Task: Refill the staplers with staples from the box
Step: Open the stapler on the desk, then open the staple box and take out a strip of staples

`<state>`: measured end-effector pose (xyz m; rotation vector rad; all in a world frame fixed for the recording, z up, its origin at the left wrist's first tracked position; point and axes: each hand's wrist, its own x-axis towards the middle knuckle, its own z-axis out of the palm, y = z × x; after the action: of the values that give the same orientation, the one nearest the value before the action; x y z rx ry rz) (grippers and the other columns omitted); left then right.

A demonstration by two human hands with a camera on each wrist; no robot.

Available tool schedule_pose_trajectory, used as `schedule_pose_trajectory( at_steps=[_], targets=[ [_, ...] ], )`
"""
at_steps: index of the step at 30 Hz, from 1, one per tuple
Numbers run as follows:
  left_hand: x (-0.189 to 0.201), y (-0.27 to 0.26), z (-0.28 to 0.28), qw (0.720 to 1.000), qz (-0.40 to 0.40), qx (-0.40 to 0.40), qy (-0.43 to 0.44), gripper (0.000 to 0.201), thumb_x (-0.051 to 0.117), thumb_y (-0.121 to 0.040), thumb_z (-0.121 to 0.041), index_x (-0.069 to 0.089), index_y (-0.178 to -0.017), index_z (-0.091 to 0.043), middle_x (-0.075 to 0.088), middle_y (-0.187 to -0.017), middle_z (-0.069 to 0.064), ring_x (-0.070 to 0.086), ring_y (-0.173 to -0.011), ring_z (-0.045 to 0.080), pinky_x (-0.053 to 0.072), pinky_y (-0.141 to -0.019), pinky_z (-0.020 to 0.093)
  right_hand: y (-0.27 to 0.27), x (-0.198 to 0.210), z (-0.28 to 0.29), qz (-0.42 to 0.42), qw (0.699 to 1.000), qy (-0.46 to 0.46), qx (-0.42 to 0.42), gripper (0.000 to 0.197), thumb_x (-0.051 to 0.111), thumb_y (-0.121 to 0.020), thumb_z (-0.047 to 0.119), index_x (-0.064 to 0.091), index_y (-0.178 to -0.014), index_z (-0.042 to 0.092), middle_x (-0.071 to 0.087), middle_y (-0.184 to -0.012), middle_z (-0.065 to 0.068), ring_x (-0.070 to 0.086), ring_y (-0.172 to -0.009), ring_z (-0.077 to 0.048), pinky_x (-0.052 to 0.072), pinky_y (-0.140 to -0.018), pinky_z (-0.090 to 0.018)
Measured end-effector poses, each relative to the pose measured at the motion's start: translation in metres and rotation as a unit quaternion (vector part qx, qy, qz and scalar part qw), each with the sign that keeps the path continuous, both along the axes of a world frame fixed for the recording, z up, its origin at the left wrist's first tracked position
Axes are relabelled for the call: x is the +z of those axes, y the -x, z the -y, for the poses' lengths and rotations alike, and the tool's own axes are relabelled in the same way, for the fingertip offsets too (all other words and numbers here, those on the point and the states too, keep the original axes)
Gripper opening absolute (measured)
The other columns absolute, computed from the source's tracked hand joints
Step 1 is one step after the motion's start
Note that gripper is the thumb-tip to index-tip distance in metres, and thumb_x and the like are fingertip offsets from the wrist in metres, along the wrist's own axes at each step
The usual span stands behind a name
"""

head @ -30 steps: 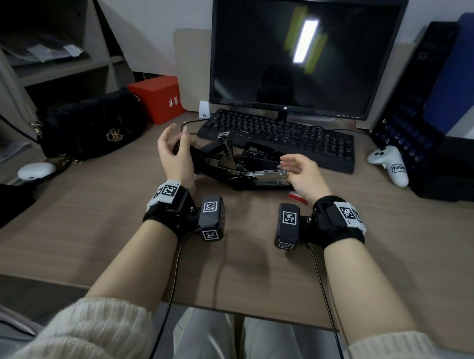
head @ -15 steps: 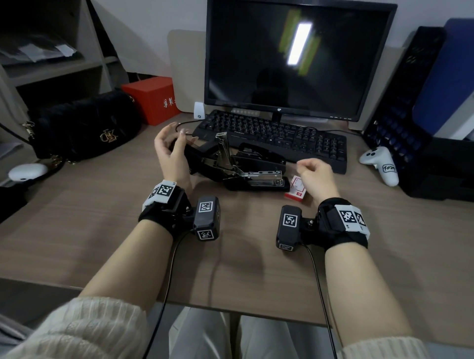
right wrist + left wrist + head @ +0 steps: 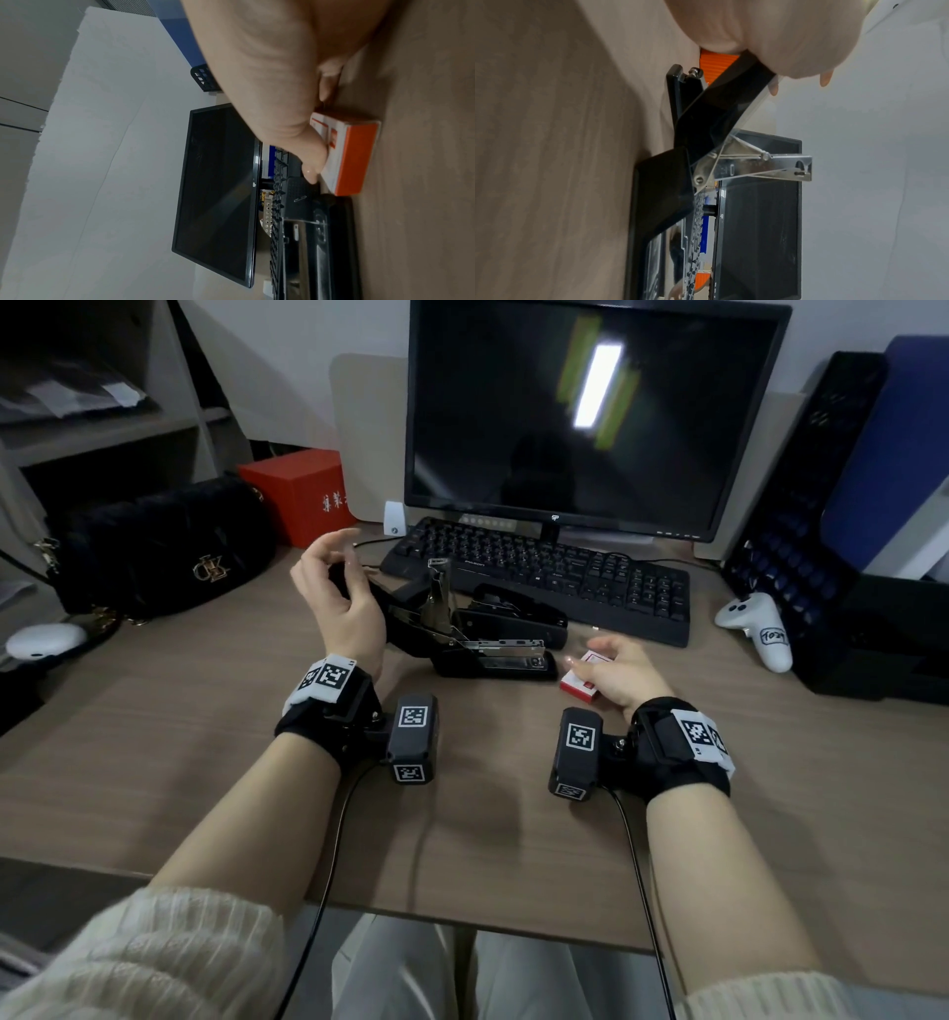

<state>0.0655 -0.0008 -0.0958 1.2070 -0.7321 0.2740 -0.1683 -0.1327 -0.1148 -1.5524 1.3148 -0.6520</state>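
A black stapler (image 3: pixel 493 654) lies open on the desk, its lid (image 3: pixel 718 105) swung back to the left and its metal magazine bare. A second black stapler (image 3: pixel 518 608) lies closed just behind it. My left hand (image 3: pixel 339 557) is at the raised lid, its heel against the lid and its fingers loosely curled in the air. A small red and white staple box (image 3: pixel 575 683) lies flat on the desk to the right of the open stapler. My right hand (image 3: pixel 583 654) is on the box, thumb (image 3: pixel 311 162) on its top face and fingers at its far side.
A black keyboard (image 3: pixel 565 577) and a dark monitor (image 3: pixel 590 418) stand behind the staplers. A black handbag (image 3: pixel 164 546) and a red box (image 3: pixel 303 490) sit at the back left. A white controller (image 3: pixel 760 629) and a black file rack (image 3: pixel 801 505) are at the right.
My right hand has left the stapler's magazine and moved right onto the staple box. My left hand's straight fingers have curled while it stays at the lid.
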Motion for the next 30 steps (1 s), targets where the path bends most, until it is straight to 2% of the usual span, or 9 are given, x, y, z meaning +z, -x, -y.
schedule_pose_trajectory(
  at_steps=[5, 10, 13, 15, 18, 20, 22, 27, 30],
  targets=[
    [0.002, 0.003, 0.01, 0.998, 0.019, 0.058, 0.001, 0.023, 0.044, -0.095, -0.006, 0.06, -0.112, -0.006, 0.046, -0.109, 0.004, 0.039, -0.105, 0.002, 0.036, -0.095, 0.015, -0.002, 0.0, 0.001, -0.01, 1.0, 0.015, -0.017, 0.042, 0.075, -0.083, 0.024, 0.051, -0.118, 0.023, 0.056, -0.12, -0.004, 0.067, -0.098, -0.026, 0.056, -0.064, -0.036],
    [0.002, 0.006, 0.015, 0.997, 0.033, 0.07, 0.019, 0.022, 0.044, -0.096, -0.005, 0.059, -0.113, -0.005, 0.043, -0.107, -0.016, 0.04, -0.109, 0.024, 0.033, -0.094, 0.013, -0.003, 0.001, -0.001, -0.014, 0.999, 0.024, -0.022, 0.05, 0.074, -0.083, 0.03, 0.05, -0.126, 0.021, 0.055, -0.118, -0.004, 0.068, -0.096, -0.027, 0.055, -0.063, -0.035],
    [-0.001, 0.004, 0.016, 0.999, -0.03, 0.029, -0.005, 0.029, 0.048, -0.098, -0.024, 0.056, -0.121, -0.009, 0.042, -0.118, -0.012, 0.037, -0.117, 0.02, 0.033, -0.1, 0.016, -0.003, 0.002, -0.002, -0.008, 0.999, 0.03, -0.024, 0.059, 0.075, -0.076, 0.046, 0.049, -0.125, 0.024, 0.057, -0.12, -0.003, 0.066, -0.102, -0.028, 0.059, -0.076, -0.043],
    [0.0, 0.005, 0.014, 0.995, -0.089, -0.02, -0.027, 0.038, 0.052, -0.096, -0.037, 0.052, -0.128, -0.018, 0.038, -0.129, -0.003, 0.034, -0.126, 0.015, 0.032, -0.107, 0.021, -0.003, 0.002, -0.003, -0.006, 0.999, 0.033, -0.018, 0.086, 0.075, -0.057, 0.067, 0.048, -0.127, 0.026, 0.056, -0.122, -0.001, 0.062, -0.109, -0.026, 0.057, -0.086, -0.046],
    [0.004, 0.009, 0.006, 0.99, -0.133, -0.014, -0.052, 0.046, 0.058, -0.09, -0.05, 0.048, -0.132, -0.035, 0.033, -0.141, -0.005, 0.03, -0.134, 0.007, 0.025, -0.116, 0.042, -0.001, 0.0, -0.006, -0.043, 0.998, 0.045, 0.026, 0.126, 0.073, -0.027, 0.086, 0.04, -0.137, 0.032, 0.049, -0.135, 0.001, 0.046, -0.129, -0.025, 0.044, -0.105, -0.046],
    [0.008, 0.012, 0.001, 0.991, -0.116, 0.015, -0.059, 0.051, 0.059, -0.089, -0.051, 0.046, -0.135, -0.035, 0.034, -0.144, -0.006, 0.026, -0.137, 0.007, 0.02, -0.117, 0.047, 0.0, 0.001, -0.008, -0.088, 0.993, 0.046, 0.061, 0.134, 0.08, -0.022, 0.081, 0.035, -0.14, 0.037, 0.043, -0.145, 0.002, 0.032, -0.139, -0.027, 0.031, -0.114, -0.048],
    [0.013, 0.015, -0.004, 0.995, -0.081, 0.036, -0.051, 0.051, 0.061, -0.089, -0.046, 0.047, -0.135, -0.03, 0.038, -0.142, -0.004, 0.028, -0.136, 0.009, 0.022, -0.115, 0.047, -0.001, 0.001, -0.009, -0.138, 0.986, 0.054, 0.082, 0.123, 0.088, -0.034, 0.067, 0.036, -0.142, 0.038, 0.037, -0.146, 0.003, 0.027, -0.141, -0.027, 0.029, -0.115, -0.048],
    [0.024, 0.028, -0.009, 0.995, 0.036, 0.093, -0.006, 0.032, 0.063, -0.088, -0.029, 0.059, -0.117, -0.015, 0.053, -0.123, 0.0, 0.045, -0.121, 0.016, 0.033, -0.107, 0.042, -0.004, -0.002, -0.003, -0.085, 0.992, 0.067, 0.068, 0.12, 0.084, -0.021, 0.058, 0.047, -0.133, 0.033, 0.049, -0.139, 0.002, 0.041, -0.133, -0.022, 0.037, -0.111, -0.044],
    [0.028, 0.037, -0.008, 0.995, 0.052, 0.084, -0.013, 0.026, 0.062, -0.087, -0.026, 0.059, -0.112, -0.018, 0.051, -0.12, -0.008, 0.045, -0.12, 0.013, 0.031, -0.105, 0.04, -0.005, 0.009, -0.011, -0.047, 0.994, 0.083, 0.05, 0.099, 0.092, -0.046, 0.042, 0.049, -0.133, 0.022, 0.05, -0.136, -0.002, 0.05, -0.124, -0.02, 0.043, -0.106, -0.041]
  ],
)
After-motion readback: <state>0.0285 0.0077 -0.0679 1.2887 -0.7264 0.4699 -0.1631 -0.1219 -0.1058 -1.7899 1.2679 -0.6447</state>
